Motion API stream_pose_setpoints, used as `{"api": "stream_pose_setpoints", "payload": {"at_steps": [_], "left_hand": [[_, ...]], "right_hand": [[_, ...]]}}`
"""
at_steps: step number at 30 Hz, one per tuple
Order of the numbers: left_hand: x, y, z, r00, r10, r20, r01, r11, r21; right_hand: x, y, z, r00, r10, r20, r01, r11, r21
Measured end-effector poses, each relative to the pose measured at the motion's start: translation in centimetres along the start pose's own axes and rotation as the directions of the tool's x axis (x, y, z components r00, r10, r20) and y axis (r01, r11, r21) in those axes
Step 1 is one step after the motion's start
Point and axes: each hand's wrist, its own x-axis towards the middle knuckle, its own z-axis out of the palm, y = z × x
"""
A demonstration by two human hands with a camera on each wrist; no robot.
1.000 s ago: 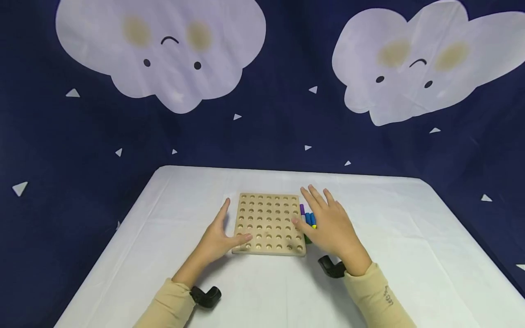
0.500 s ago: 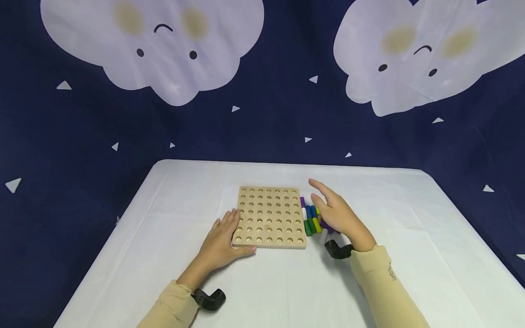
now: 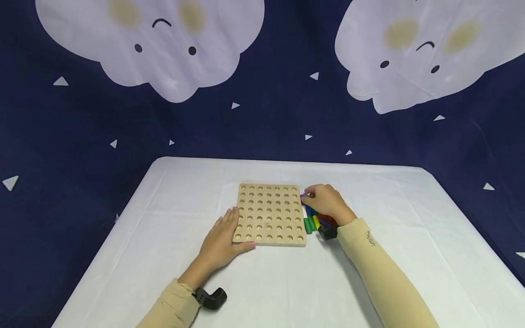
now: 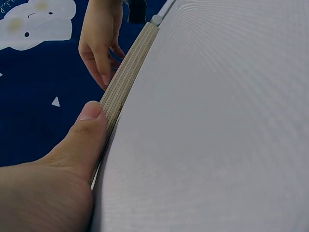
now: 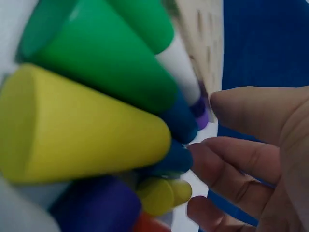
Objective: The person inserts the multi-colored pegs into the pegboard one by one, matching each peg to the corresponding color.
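Observation:
A square wooden pegboard [image 3: 264, 214] with rows of round holes lies flat on the table. My left hand [image 3: 219, 238] rests at its near left corner, fingers straight along the left edge; the thumb [image 4: 89, 123] presses the front edge. Beside the board's right edge, my right hand [image 3: 328, 200] reaches down over a group of coloured pegs. Its thumb and bent fingers stand apart around a purple peg [image 5: 203, 120] at the far end. Nearer lie a white peg [image 3: 305, 212], green pegs [image 5: 96, 58], a yellow peg [image 5: 91, 128] and blue ones [image 5: 181, 121]. The right hand partly hides the pile.
The table [image 3: 254, 287] wears a white cloth. Behind it hangs a dark blue curtain [image 3: 266, 123] with cloud prints. Black wrist devices [image 3: 210, 299] sit on both wrists. Red pegs [image 3: 326, 218] show beneath the right wrist.
My left hand has moved from hovering at the board's corner to resting against its edge. The right hand rose off the pegs, then lowered to the purple peg. The view tilted down slightly.

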Motion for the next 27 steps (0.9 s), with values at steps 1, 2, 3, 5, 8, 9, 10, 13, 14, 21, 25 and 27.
{"api": "stream_pose_setpoints", "payload": {"at_steps": [1, 2, 3, 5, 8, 9, 10, 13, 14, 21, 25, 27], "left_hand": [[0.0, 0.0, 0.0, 1.0, 0.002, -0.001, -0.002, 1.0, 0.001], [0.0, 0.0, 0.1, 1.0, 0.004, -0.001, -0.004, 1.0, 0.004], [0.0, 0.1, 0.1, 1.0, 0.006, -0.001, -0.006, 1.0, 0.005], [0.0, 0.1, 0.1, 1.0, 0.008, -0.004, -0.008, 1.0, 0.01], [0.0, 0.2, 0.1, 1.0, 0.008, -0.009, -0.008, 1.0, 0.013], [-0.1, 0.2, 0.1, 1.0, 0.007, -0.012, -0.007, 1.0, 0.013], [-0.1, 0.2, 0.1, 1.0, 0.006, -0.013, -0.006, 1.0, 0.014], [-0.1, 0.1, 0.1, 1.0, 0.005, -0.018, -0.005, 1.0, 0.018], [-0.1, 0.1, 0.1, 1.0, 0.004, -0.017, -0.003, 1.0, 0.019], [-0.2, 0.1, 0.2, 1.0, -0.002, -0.015, 0.002, 1.0, 0.003], [-0.1, 0.1, 0.1, 1.0, -0.002, -0.013, 0.002, 1.0, 0.005], [-0.1, 0.2, 0.0, 1.0, -0.001, -0.01, 0.001, 1.0, 0.009]], "right_hand": [[0.1, 0.0, 0.1, 1.0, 0.015, 0.01, -0.015, 1.0, -0.025], [0.1, -0.1, 0.1, 0.999, 0.03, 0.017, -0.029, 0.999, -0.042], [0.2, -0.1, 0.1, 0.999, 0.039, 0.022, -0.038, 0.998, -0.055], [0.2, -0.1, 0.1, 0.998, 0.054, 0.019, -0.053, 0.996, -0.07], [0.3, -0.3, -0.2, 0.998, 0.066, 0.017, -0.064, 0.995, -0.082], [0.4, -0.4, -0.2, 0.997, 0.068, 0.021, -0.066, 0.994, -0.09], [0.5, -0.5, -0.3, 0.997, 0.071, 0.024, -0.069, 0.993, -0.096], [0.8, -0.9, -0.4, 0.997, 0.062, 0.041, -0.056, 0.99, -0.129], [0.9, -1.1, -0.4, 0.997, 0.063, 0.048, -0.056, 0.988, -0.141], [1.2, -1.7, -0.7, 0.994, 0.085, 0.073, -0.071, 0.982, -0.173], [1.3, -1.4, -1.0, 0.995, 0.083, 0.062, -0.074, 0.988, -0.134], [1.3, -1.0, -1.2, 0.995, 0.087, 0.043, -0.083, 0.992, -0.094]]}}
